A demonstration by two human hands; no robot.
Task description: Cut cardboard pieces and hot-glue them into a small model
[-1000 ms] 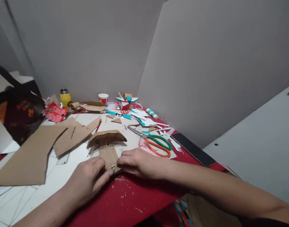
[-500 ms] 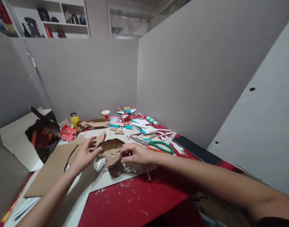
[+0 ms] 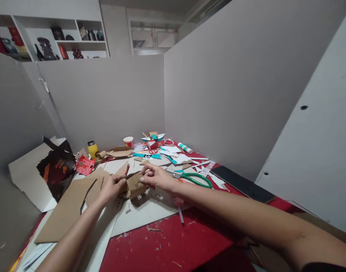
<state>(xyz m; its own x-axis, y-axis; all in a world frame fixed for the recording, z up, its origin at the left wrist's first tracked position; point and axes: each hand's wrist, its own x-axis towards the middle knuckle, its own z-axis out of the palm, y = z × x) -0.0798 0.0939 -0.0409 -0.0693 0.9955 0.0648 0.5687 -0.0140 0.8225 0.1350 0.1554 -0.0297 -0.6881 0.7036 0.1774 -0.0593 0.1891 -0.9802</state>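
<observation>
A small brown cardboard piece (image 3: 136, 187), built up with bent walls and torn, rough edges, is held between my two hands over the white board (image 3: 150, 214). My left hand (image 3: 112, 189) pinches its left side with thumb and fingers. On its upper right edge, my right hand (image 3: 155, 178) closes with the thumb in front and the fingers curled behind. Green-handled scissors (image 3: 197, 180) lie just beyond my right wrist, their blades partly hidden by the hand.
Flat cardboard (image 3: 68, 207) lies at left, near a torn dark package (image 3: 58, 170). Farther back stand a yellow bottle (image 3: 93, 150), a paper cup (image 3: 128, 142) and a paper boat (image 3: 153, 140). Paper scraps (image 3: 173, 155) and a black phone (image 3: 242, 183) lie right. Grey panels (image 3: 105, 102) enclose the table.
The cardboard piece has been tipped so its hollow inside no longer shows. My left hand has closed from spread fingers to a pinch, and my right hand has shifted to its upper edge.
</observation>
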